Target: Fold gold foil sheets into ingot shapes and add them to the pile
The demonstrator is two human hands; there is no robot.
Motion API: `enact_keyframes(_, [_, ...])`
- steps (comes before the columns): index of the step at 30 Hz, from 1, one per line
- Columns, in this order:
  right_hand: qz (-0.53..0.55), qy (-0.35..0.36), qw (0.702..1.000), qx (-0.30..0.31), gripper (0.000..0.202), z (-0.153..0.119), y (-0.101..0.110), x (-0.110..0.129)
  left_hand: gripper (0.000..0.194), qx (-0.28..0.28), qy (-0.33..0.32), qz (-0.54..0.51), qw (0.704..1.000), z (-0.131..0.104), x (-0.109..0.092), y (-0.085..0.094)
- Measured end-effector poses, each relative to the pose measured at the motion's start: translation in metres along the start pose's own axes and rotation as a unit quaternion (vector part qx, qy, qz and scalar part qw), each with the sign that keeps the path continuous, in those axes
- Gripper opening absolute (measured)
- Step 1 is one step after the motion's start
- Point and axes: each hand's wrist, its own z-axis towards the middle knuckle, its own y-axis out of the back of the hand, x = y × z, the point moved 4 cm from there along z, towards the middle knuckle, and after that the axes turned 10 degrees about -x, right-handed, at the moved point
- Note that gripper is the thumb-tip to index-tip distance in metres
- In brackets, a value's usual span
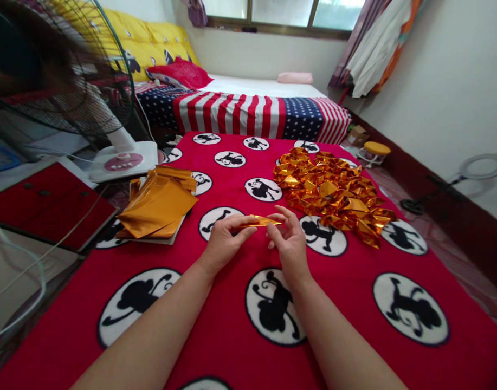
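A narrow folded piece of gold foil paper (264,220) is held above the middle of the red cloth. My left hand (228,238) pinches its left end between thumb and curled fingers. At the right end, the thumb and fingers of my right hand (286,238) are bent around the tip. A stack of flat gold foil sheets (159,206) lies to the left of my hands, its sheets unevenly fanned. To the right, a heap of folded shiny gold foil pieces (329,189) spreads over the cloth.
Black monkey figures in white circles pattern the red cloth (227,319). A fan (124,157) stands at the left beside a red-fronted cabinet (49,200). Beyond the far edge is a bed (248,114). A yellow stool (377,149) and a ring light (482,166) are on the right.
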Motion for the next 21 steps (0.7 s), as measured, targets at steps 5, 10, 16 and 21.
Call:
enact_keyframes(5, [-0.067,0.081,0.993,0.05,0.015,-0.001,-0.001,0.005,0.021,0.01,0.05,-0.023,0.998,-0.001,0.008,-0.003])
enact_keyframes(10, [-0.055,0.095,0.994,0.029,0.014,-0.001,-0.001,0.006,0.024,-0.013,0.037,-0.001,0.999,0.0,0.011,-0.002])
enact_keyframes(16, [-0.071,0.103,0.992,0.025,0.014,-0.003,-0.002,0.007,0.034,-0.004,0.075,-0.048,0.996,0.001,0.013,-0.002])
enact_keyframes(21, [-0.071,0.089,0.993,0.031,0.014,-0.003,-0.004,0.007,0.036,0.001,0.119,-0.085,0.989,0.0,0.018,-0.003])
